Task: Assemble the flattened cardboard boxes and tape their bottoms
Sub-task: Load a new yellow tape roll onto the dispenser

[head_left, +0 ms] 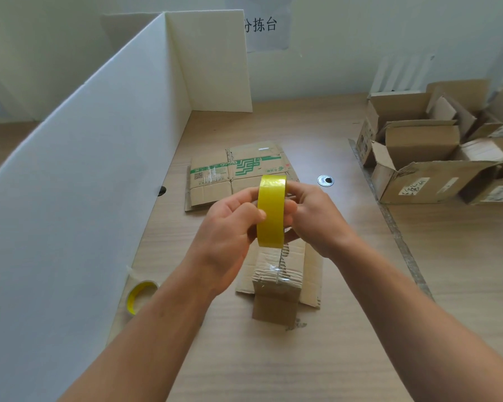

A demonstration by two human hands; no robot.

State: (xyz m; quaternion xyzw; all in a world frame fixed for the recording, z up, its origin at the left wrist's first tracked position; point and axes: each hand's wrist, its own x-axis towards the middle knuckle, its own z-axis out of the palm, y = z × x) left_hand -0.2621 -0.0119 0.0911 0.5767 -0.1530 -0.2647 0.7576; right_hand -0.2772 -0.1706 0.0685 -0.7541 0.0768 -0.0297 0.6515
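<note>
A yellow tape roll (271,211) is held upright above the table between both hands. My left hand (230,227) grips its left side, thumb on the outer band. My right hand (317,216) grips its right side, fingers curled round the rim. Below the roll stands a small cardboard box (276,297), folded up with clear tape across its top face and its flaps spread on the table. A strip of tape runs from the roll down to that box. A flattened cardboard box (215,175) with green print lies farther back.
A second yellow tape roll (140,294) lies at the left by the white partition wall (84,169). Several assembled open boxes (427,158) stand at the right. A round metal grommet (325,180) sits in the wooden table (273,367).
</note>
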